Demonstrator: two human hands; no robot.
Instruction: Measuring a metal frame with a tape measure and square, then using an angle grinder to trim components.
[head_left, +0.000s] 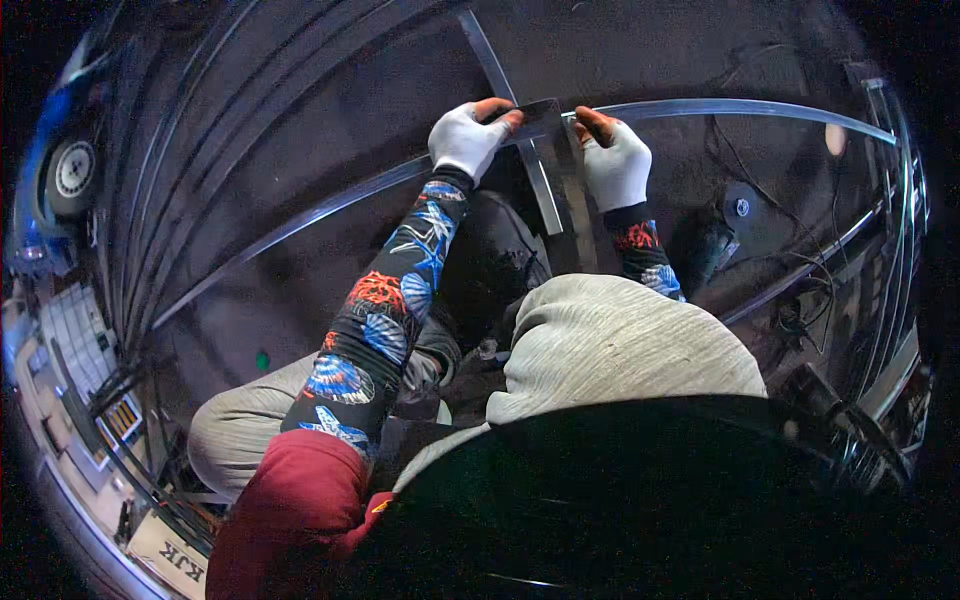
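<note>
My left hand [468,140], in a white glove with orange-brown fingertips, pinches a thin dark flat plate [541,108] between thumb and fingers. This plate lies over the spot where a long metal bar [330,204] meets a shorter metal bar [487,58] crossing it. To the right, my gloved right hand [615,160] is closed, thumb and forefinger pressed together beside the long bar. Whatever it pinches is too small to tell. A greyish strip [575,190] runs down toward me between the hands, next to the shorter bar's near end.
Long thin rods [165,190] lie at the left, near a blue machine with a wheel [72,177]. A dark power tool [708,240] rests on the floor at the right, with loose cables [790,210] around it. More metal bars [905,230] line the right edge. My knees are close below.
</note>
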